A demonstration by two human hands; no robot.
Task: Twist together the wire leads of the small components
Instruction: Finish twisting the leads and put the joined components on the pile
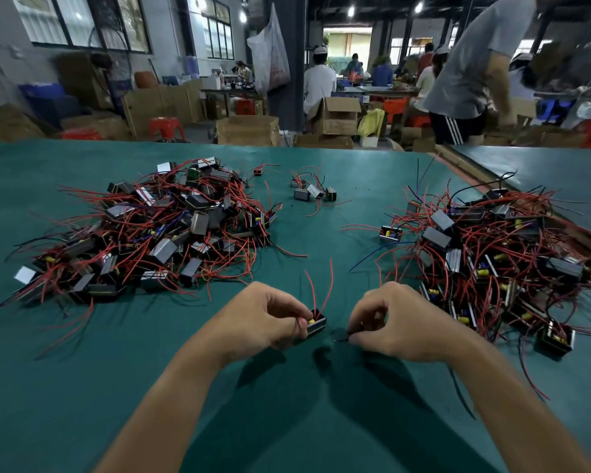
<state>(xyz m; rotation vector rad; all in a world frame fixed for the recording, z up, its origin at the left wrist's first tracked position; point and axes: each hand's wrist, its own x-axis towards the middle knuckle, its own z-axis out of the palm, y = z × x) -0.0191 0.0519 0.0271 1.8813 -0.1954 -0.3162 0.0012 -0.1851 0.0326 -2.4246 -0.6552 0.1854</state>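
The small component [316, 325] you are working on sits just below the centre of the frame. It is a black box with a pale side and a yellow part on top. Two red leads [325, 295] rise from it and curve upward.

Your left hand [267, 315] comes in from the lower left with its fingers curled, thumb and forefinger pinching the component just above the green table [321, 421]. Your right hand [394, 324] faces it from the lower right, its fingers tucked in. Thumb and fingertips are closed on a thin dark lead [347, 334] that pokes out toward the component. The two hands are near each other but apart.

The dark lead is fine and lies against shadow, so you cannot tell whether it joins the component. Your fingers hide much of the box. A left pile [151, 227] and a right pile [492, 250] of like parts lie in tangles. Both forearms are cut off at the bottom edge.
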